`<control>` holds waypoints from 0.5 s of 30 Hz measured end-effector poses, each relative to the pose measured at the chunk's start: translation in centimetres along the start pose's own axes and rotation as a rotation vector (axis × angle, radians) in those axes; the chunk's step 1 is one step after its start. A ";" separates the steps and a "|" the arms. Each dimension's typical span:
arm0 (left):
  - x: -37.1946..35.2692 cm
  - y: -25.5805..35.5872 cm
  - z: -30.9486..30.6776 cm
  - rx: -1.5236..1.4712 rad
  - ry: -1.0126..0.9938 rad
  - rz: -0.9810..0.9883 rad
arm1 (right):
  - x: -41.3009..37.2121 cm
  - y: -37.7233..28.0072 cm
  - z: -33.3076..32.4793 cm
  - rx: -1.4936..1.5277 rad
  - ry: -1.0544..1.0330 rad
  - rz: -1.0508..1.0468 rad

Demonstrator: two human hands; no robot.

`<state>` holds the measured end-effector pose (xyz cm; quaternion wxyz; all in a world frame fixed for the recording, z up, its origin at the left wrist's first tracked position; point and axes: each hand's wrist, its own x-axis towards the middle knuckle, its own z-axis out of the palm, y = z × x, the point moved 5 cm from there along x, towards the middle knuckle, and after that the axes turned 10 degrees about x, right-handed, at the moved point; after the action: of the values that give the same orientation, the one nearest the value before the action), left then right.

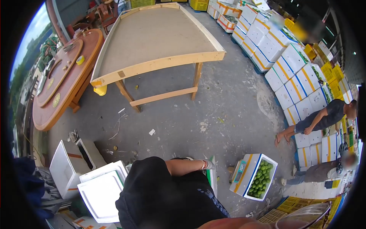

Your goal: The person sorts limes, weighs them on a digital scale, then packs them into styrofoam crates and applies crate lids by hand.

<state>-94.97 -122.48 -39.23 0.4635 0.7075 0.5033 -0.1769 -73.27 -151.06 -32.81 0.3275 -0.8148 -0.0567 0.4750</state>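
Note:
My black-shirted torso [164, 194] fills the bottom middle of the head view. A bare forearm [187, 166] with a white wristband [206, 164] stretches right from it. The hand beyond the band is hidden, and I cannot tell which arm it is. Neither hand shows clearly. To the right on the concrete floor stands an open white carton of green fruits [262, 177]. A small scale-like device [238, 171] rests against the carton's left side.
A large wooden-rimmed table [160, 65] stands ahead, a round brown table [74, 89] to its left. White foam boxes [101, 194] lie at lower left. Stacked white cartons [289, 65] line the right. One person [324, 118] bends there, another [320, 171] sits low.

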 end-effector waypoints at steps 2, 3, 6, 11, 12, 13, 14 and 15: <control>-1.4 0.7 -0.4 0.030 0.035 0.053 | -1.5 2.9 -0.6 -0.007 0.036 0.070; -2.4 1.1 -0.2 -0.068 -0.174 -0.005 | -2.5 4.4 -0.7 -0.010 0.050 0.112; -5.0 3.9 -0.5 -0.069 -0.431 -0.051 | -5.9 8.7 -0.3 -0.001 0.088 0.226; -8.2 7.0 -1.1 0.052 -0.414 0.006 | -8.7 12.9 0.5 0.139 0.175 0.331; -11.3 9.5 -2.3 0.057 -0.405 -0.042 | -8.6 13.1 0.5 0.174 0.199 0.336; -9.4 9.4 -0.9 0.123 -0.429 0.020 | -8.6 13.6 0.9 0.209 0.219 0.351; -7.6 9.1 0.7 0.187 -0.459 0.075 | -8.7 14.1 1.1 0.245 0.241 0.357; -7.3 9.8 1.0 0.310 -0.442 0.193 | -8.8 14.4 1.4 0.280 0.264 0.358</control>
<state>-89.29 -127.98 -29.84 0.4631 0.7589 0.2874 -0.3565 -82.31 -165.15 -35.21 0.3522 -0.8136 0.1981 0.4181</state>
